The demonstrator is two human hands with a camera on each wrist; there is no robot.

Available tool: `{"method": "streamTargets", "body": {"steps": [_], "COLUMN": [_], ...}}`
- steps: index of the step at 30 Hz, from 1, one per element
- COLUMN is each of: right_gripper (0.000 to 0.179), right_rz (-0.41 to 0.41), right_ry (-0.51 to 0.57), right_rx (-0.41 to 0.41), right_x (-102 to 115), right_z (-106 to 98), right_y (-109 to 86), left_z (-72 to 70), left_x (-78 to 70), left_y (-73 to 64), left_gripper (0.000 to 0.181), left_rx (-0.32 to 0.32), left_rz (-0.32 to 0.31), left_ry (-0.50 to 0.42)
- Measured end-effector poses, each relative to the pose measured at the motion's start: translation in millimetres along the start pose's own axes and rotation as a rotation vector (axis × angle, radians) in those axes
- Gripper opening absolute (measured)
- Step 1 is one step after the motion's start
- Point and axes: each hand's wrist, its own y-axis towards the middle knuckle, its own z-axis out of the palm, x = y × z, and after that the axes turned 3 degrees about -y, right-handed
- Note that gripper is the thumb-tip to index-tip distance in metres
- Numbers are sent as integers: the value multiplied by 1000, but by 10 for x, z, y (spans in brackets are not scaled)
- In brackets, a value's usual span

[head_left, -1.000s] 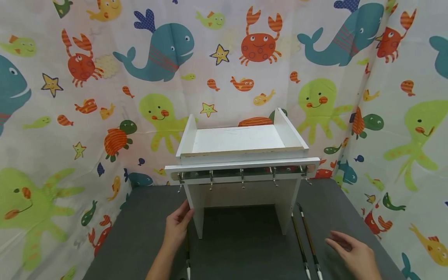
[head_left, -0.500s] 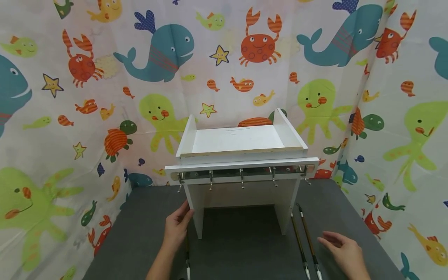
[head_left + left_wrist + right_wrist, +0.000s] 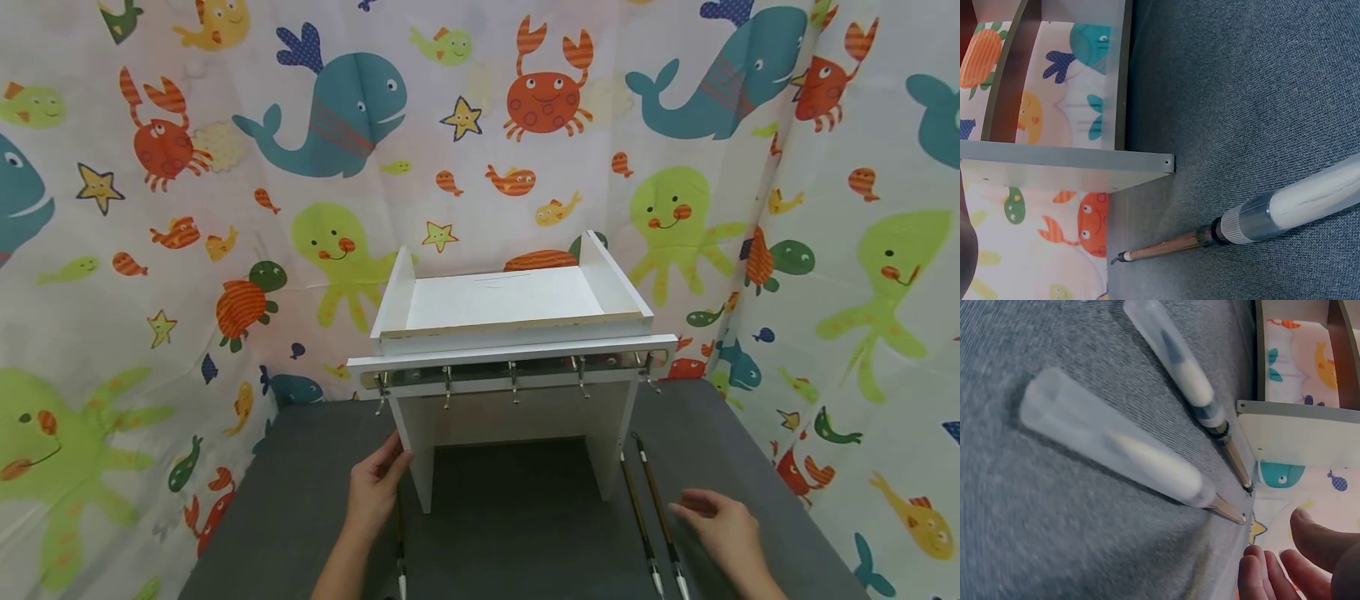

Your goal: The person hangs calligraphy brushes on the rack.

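Note:
A white wooden shelf (image 3: 495, 343) with a row of metal hooks stands on the grey cloth. My left hand (image 3: 375, 487) touches its left side panel, thumb at the front edge and fingers along the outside, partly hidden. Under that hand lies a capped calligraphy brush (image 3: 401, 546), whose clear cap (image 3: 1316, 200) fills the left wrist view's right side. Two more capped brushes, an inner brush (image 3: 640, 521) and an outer brush (image 3: 662, 521), lie right of the shelf. Beside the outer one hovers my right hand (image 3: 720, 529), holding nothing, its fingers loosely bent.
Behind and on both sides hangs a curtain (image 3: 465, 200) printed with sea animals. The grey cloth surface (image 3: 300, 475) reaches toward the curtain. Between the shelf's side panels is a dark gap, and the hooks jut forward from the front rail.
My right hand has moved left, closer to the outer brush. The left hand stays at the panel. The head view has shifted slightly.

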Motion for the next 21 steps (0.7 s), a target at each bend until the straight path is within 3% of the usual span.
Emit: {"method": "streamTargets", "body": {"steps": [5,15,21], "right_gripper": [62,67,61], "right_rz": [17,95,51], "right_ry": [-13,33,49], "right_rx": [41,-1,-25], "right_x": [-73,-128,-161], "right_z": [72,245,289], "right_y": [1,51,74], "left_z": [7,11,26], "left_x": [19,30,55], "left_y": [-5,-1,14], "left_gripper": [44,44,43], "left_rx": [19,21,-6], "left_rz": [10,-14,4], "left_ry": [-6,14,9]}}
